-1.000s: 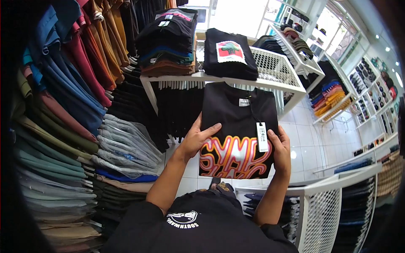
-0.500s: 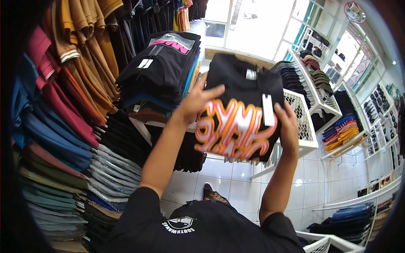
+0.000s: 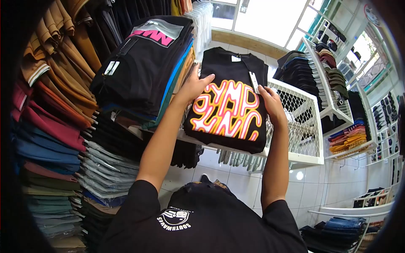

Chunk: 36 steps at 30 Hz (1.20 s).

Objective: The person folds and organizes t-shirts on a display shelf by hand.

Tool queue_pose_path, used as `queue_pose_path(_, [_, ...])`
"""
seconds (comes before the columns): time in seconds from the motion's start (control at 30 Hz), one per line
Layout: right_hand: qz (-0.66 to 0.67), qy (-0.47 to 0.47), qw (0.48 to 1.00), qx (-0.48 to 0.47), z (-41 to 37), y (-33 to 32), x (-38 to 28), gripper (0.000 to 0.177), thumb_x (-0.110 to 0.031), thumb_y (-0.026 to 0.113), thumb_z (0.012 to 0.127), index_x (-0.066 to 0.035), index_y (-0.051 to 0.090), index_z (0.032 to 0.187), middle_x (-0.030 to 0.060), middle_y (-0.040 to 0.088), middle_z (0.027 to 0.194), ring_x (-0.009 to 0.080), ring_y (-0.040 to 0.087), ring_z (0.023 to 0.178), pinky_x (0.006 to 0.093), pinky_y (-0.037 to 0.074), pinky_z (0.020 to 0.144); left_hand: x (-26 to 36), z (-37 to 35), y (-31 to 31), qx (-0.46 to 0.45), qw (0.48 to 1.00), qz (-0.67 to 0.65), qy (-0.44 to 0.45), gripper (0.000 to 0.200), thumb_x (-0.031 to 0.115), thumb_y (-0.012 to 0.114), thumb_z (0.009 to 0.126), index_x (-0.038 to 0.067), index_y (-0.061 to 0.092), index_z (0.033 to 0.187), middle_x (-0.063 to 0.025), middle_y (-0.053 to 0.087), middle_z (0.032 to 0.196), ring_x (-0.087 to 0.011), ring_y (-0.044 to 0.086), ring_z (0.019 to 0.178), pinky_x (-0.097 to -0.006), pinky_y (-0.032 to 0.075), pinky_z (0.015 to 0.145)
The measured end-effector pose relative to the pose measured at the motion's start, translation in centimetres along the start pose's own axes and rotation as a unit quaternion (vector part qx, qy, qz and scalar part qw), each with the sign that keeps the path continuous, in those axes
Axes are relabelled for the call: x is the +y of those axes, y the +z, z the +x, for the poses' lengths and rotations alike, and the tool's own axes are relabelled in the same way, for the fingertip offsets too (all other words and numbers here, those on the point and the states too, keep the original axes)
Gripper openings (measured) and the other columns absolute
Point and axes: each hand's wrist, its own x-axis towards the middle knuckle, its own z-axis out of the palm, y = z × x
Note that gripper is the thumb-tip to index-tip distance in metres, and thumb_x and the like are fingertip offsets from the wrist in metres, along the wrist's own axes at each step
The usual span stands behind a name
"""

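Observation:
A folded black T-shirt with glowing pink and orange lettering lies flat on the white rack in front of me. My left hand grips its left edge, the thumb over the top and the other fingers partly hidden at the side. On the opposite edge, my right hand holds the shirt with fingertips beside a white hang tag. Close to my left hand rises a tall pile of folded black shirts, its top one bearing pink print under clear plastic.
White mesh rack panels extend to the right of the shirt. Hanging shirts crowd the left side, above stacks of folded clothes. More shelves of folded garments line the right. Tiled floor shows below the rack.
Both hands have lowered the folded T-shirt onto the rack, where it was held raised and tilted before. My view has shifted slightly, and the right hand sits nearer the hang tag.

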Motion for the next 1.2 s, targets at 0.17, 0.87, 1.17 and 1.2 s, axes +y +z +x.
queue_pose_path(0.17, [0.089,-0.072,0.991,0.063,4.3,0.6,0.2,0.051,-0.033,0.068,0.1,0.008,0.061,0.127,0.011,0.071,0.102,0.0153,0.066,0.083,0.0268,0.053,0.073,2.9,4.6,2.0,0.056,0.985,-0.001,0.162,0.079,0.012,0.075,0.093,-0.001,0.031,0.158,-0.0204,0.064,0.127,-0.0212,0.069,0.107,-0.03,0.057,0.089])
queue_pose_path(0.87, [-0.225,-0.067,0.966,0.109,-8.7,1.4,1.2,0.049,-0.028,0.062,0.104,0.003,0.051,0.14,0.0185,0.073,0.1,0.0178,0.072,0.088,0.0331,0.056,0.074,2.3,-11.5,0.0,0.021,0.995,0.072,0.067,0.064,0.033,0.07,0.098,-0.001,0.046,0.147,-0.0281,0.065,0.129,-0.0349,0.068,0.117,-0.0416,0.049,0.1])
queue_pose_path(1.17, [-0.351,-0.082,0.919,0.16,-10.9,0.8,-1.8,0.051,-0.035,0.07,0.095,-0.002,0.061,0.133,0.0196,0.069,0.098,0.0349,0.07,0.093,0.0454,0.054,0.082,8.0,-15.1,-1.0,0.102,0.926,0.345,0.115,0.047,0.033,0.069,0.096,0.004,0.062,0.133,-0.0159,0.065,0.099,-0.036,0.067,0.092,-0.0468,0.052,0.08])
queue_pose_path(1.2, [-0.331,-0.089,0.922,0.182,-10.6,0.9,-2.8,0.048,-0.033,0.07,0.095,-0.001,0.063,0.13,0.0191,0.068,0.104,0.0353,0.069,0.098,0.045,0.053,0.085,8.8,-14.7,-0.7,0.102,0.926,0.345,0.118,0.047,0.033,0.069,0.096,0.004,0.062,0.133,-0.0159,0.065,0.099,-0.036,0.067,0.092,-0.0468,0.052,0.08])
